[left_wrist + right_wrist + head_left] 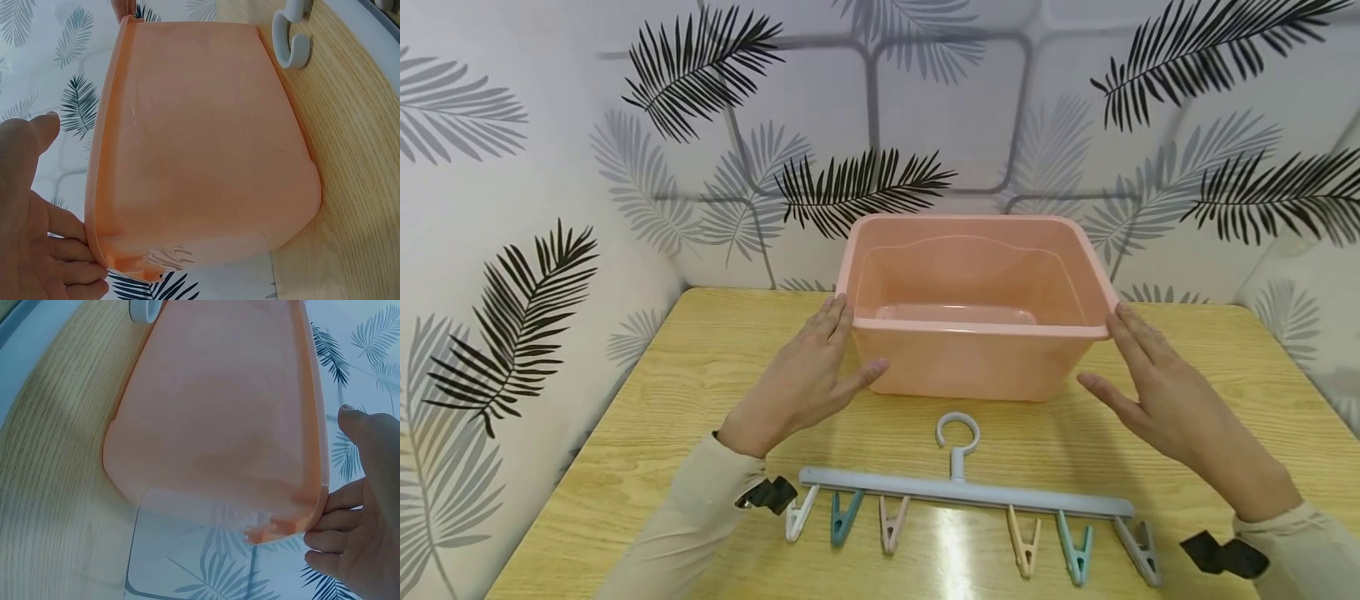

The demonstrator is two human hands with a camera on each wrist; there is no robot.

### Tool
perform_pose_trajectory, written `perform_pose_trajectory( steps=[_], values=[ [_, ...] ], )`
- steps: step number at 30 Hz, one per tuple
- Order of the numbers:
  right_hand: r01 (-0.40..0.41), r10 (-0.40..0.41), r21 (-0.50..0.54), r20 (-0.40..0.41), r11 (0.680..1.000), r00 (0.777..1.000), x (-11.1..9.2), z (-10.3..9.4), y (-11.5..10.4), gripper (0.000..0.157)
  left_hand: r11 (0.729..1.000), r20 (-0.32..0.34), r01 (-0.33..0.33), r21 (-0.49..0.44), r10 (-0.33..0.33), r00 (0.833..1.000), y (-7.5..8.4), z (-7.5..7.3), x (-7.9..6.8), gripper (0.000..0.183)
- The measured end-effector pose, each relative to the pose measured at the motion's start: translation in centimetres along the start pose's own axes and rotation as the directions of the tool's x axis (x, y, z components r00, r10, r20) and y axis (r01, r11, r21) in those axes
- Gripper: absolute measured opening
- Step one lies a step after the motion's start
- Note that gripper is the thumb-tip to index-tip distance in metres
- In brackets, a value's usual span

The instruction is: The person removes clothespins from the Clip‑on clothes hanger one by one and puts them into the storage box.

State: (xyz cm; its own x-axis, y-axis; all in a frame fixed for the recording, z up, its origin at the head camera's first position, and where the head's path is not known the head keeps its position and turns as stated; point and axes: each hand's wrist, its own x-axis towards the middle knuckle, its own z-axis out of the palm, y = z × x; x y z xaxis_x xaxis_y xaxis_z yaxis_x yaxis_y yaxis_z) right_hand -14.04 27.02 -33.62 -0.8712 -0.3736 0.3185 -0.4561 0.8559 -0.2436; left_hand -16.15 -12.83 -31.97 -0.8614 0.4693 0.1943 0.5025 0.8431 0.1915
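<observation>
A pink plastic basin (970, 362) stands on the wooden table near the back wall, its open top showing a bare inside. My left hand (805, 375) touches the rim at the basin's near left corner, fingers fairly straight and thumb held apart. At the near right corner, the fingers of my right hand (1172, 400) rest along the rim in the same way. Both wrist views show fingertips at the basin rim, with the left hand (56, 250) and right hand (362, 537) on its outer side. Neither hand curls round the rim.
In front of the basin lies a pale blue clip hanger (910, 485) with a round hook (958, 417). Several clothespins hang from its bar, among them a dark teal one (846, 518) and a yellow one (1024, 546). Leaf-patterned wall covering (730, 233) borders the wooden table (647, 433).
</observation>
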Motion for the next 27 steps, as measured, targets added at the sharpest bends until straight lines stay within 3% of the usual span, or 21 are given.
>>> perform_pose_trajectory(
  steps=[12,16,20,27],
  values=[
    [0.032,-0.032,0.016,-0.019,0.999,0.999,-0.3,-0.3,0.7,0.081,0.998,-0.019,0.000,-0.061,-0.002,1.000,-0.9,0.4,-0.4,0.083],
    [0.044,-0.042,0.013,-0.087,0.999,0.995,-1.2,-0.1,1.1,0.076,0.994,-0.011,0.033,-0.100,-0.035,0.999,-2.0,1.1,-1.8,0.078],
    [0.099,-0.101,-0.021,-0.163,0.995,0.981,-2.5,0.3,1.8,0.069,0.992,0.047,0.065,-0.105,-0.060,0.997,-2.6,1.7,-3.6,0.073],
    [0.267,-0.269,-0.035,-0.183,0.963,0.946,-4.1,1.4,2.0,0.052,0.997,0.115,-0.018,-0.080,0.027,0.993,-2.4,3.3,-5.9,0.056]
  ],
)
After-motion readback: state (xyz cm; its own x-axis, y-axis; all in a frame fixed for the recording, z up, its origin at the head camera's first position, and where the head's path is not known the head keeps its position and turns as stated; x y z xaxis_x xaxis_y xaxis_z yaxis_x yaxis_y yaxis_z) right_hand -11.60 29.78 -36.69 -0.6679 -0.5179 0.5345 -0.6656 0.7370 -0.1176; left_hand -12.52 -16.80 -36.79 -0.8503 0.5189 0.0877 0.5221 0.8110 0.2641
